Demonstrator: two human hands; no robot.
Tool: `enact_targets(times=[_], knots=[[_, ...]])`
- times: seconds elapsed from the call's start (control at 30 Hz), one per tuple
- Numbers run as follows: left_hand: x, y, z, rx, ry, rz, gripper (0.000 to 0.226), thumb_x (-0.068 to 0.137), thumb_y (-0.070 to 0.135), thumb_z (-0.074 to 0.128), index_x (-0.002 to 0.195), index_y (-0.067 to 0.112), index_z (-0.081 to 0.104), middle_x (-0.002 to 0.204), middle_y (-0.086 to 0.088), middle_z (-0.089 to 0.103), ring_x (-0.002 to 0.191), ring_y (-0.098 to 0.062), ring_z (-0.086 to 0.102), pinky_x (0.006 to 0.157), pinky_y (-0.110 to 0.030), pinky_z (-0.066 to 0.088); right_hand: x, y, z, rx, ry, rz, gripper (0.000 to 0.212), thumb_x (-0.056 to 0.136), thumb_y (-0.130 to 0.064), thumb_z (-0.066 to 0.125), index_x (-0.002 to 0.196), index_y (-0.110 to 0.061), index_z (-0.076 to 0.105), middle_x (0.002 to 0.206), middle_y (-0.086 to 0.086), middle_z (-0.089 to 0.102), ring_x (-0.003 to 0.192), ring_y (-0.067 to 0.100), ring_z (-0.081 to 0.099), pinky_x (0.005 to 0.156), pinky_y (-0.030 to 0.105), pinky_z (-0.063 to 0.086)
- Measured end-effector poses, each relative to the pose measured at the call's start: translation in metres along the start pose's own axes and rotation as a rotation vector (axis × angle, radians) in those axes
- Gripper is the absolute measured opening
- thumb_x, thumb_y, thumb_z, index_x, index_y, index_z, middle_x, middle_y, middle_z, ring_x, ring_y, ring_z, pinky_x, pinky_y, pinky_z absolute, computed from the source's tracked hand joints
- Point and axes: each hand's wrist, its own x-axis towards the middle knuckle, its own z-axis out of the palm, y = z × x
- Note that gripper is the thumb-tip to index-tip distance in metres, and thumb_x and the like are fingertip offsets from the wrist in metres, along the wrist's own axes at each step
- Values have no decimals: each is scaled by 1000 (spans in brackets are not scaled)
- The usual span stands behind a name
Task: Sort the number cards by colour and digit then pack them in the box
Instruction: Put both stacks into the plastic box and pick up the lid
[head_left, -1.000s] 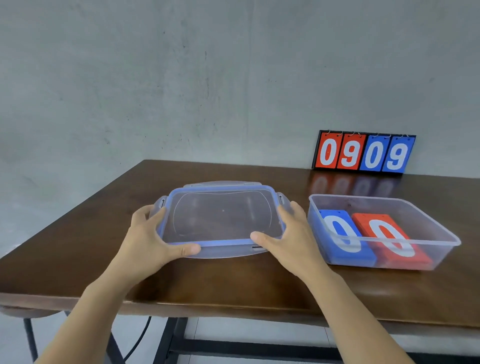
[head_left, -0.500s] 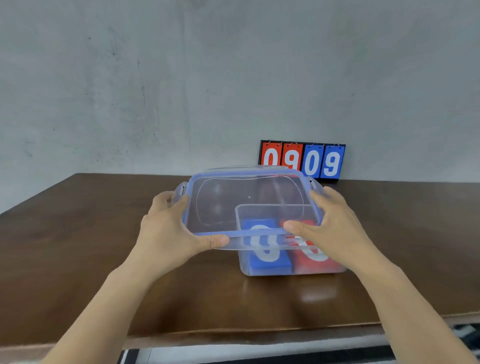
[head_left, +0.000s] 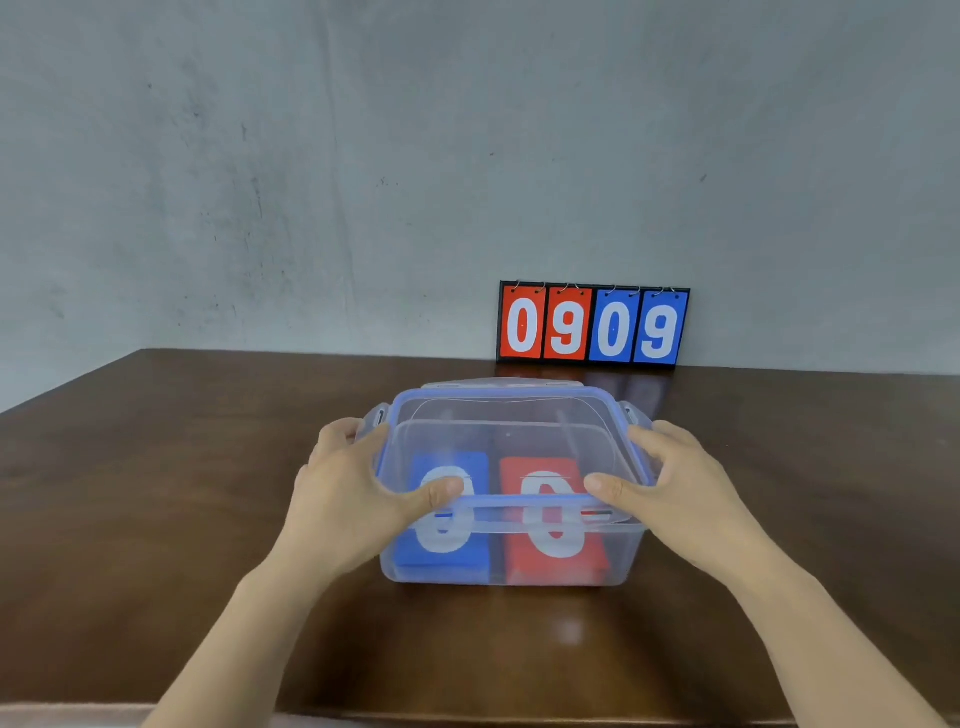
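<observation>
A clear plastic box (head_left: 514, 571) stands on the brown table (head_left: 156, 493). Inside lie a stack of blue number cards (head_left: 441, 545) on the left and a stack of red number cards (head_left: 556, 551) on the right, each with a 0 on top. A clear lid with a blue rim (head_left: 511, 415) is over the box's top. My left hand (head_left: 358, 493) grips the lid's left side, thumb on the front rim. My right hand (head_left: 670, 488) grips its right side the same way.
A flip scoreboard (head_left: 594, 326) showing red 0 9 and blue 0 9 leans against the grey wall at the table's back edge. The table's front edge runs along the bottom of the view.
Both hands lifted the lid from the table on the left and carried it right, over the box. It now sits lower, covering the box's top.
</observation>
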Motion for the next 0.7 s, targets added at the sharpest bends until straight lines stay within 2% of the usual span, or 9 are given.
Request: enact_targets(times=[0.07, 0.13, 0.23, 0.3, 0.37, 0.47, 0.53, 0.6, 0.7], knots=[[-3, -5, 4, -20, 46, -4, 95, 65, 73, 63, 143, 23, 44, 146, 5, 33, 131, -15, 38, 100, -29, 39, 3, 9, 2, 7, 20, -6, 57, 84, -43, 68, 135, -25, 50, 148, -3, 34, 121, 9, 39, 77, 18, 37], [-6, -9, 7, -37, 53, 15, 76, 74, 68, 60, 138, 28, 50, 138, 8, 43, 125, -9, 43, 92, -22, 38, 4, 15, 6, 20, 33, -12, 54, 85, -42, 68, 133, -24, 52, 144, -3, 38, 118, 7, 41, 77, 17, 38], [-6, -13, 11, -172, 108, 19, 20, 86, 50, 64, 104, 43, 61, 98, 27, 62, 95, 14, 54, 75, -6, 40, 6, 28, 13, 78, 40, -32, 52, 85, -43, 68, 131, -26, 53, 121, -12, 49, 99, 2, 50, 72, 13, 40], [-6, -15, 14, -307, 119, -37, 38, 88, 43, 63, 124, 34, 57, 112, 31, 58, 104, 11, 54, 84, -8, 37, 5, 33, 15, 166, 88, 7, 56, 85, -42, 68, 135, -25, 50, 117, -16, 47, 100, 0, 48, 79, 18, 41], [-6, -18, 17, -443, 151, -154, 61, 88, 43, 63, 141, 17, 48, 132, 11, 56, 121, -9, 53, 91, -21, 39, 5, 39, 18, 296, 185, 117, 64, 84, -40, 69, 140, -19, 47, 129, -6, 54, 112, 10, 51, 90, 29, 44], [-3, -24, 17, -635, 205, -258, 38, 89, 37, 65, 121, 16, 66, 112, 7, 70, 107, -12, 63, 80, -22, 46, 10, 43, 22, 553, 313, 302, 54, 84, -33, 72, 131, -12, 57, 122, 1, 63, 104, 14, 57, 90, 31, 43], [-1, -27, 16, -684, 226, -278, 22, 88, 32, 68, 103, 18, 74, 92, 6, 75, 95, -13, 68, 73, -22, 48, 16, 41, 26, 636, 320, 375, 31, 83, -30, 74, 106, -11, 69, 105, 0, 68, 89, 12, 59, 82, 30, 42], [3, -27, 16, -695, 255, -294, 20, 85, 28, 71, 101, 16, 75, 87, 4, 75, 89, -13, 69, 72, -22, 48, 22, 34, 31, 636, 315, 416, 16, 83, -30, 74, 83, -14, 68, 93, -2, 68, 77, 8, 56, 76, 32, 41], [8, -29, 16, -671, 253, -301, 25, 83, 24, 74, 107, 14, 73, 92, 1, 74, 89, -12, 68, 72, -21, 48, 27, 31, 37, 595, 348, 469, 18, 83, -30, 74, 82, -13, 67, 86, -2, 64, 75, 9, 53, 70, 33, 41]])
